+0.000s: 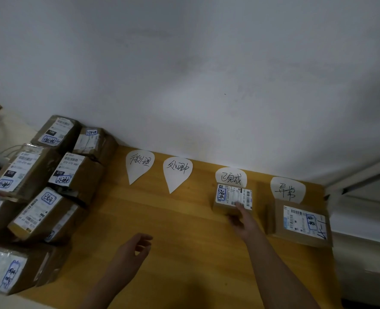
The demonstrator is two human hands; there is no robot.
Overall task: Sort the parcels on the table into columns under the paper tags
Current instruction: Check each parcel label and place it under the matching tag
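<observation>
Four white drop-shaped paper tags lie along the wall edge of the wooden table (162,230): first tag (139,163), second tag (177,171), third tag (231,176), fourth tag (287,189). A small cardboard parcel (229,198) with a white label sits right under the third tag. My right hand (242,220) rests against its near side, fingers on the label edge. A larger parcel (302,224) lies under the fourth tag. My left hand (134,247) hovers over the table's middle, fingers apart, holding nothing. Several unsorted parcels (48,181) are piled at the left.
A plain white wall (184,74) rises directly behind the tags. Beyond the table's right edge a white ledge or frame (363,188) runs. At the far left, past the parcel pile, there are cables and odd items.
</observation>
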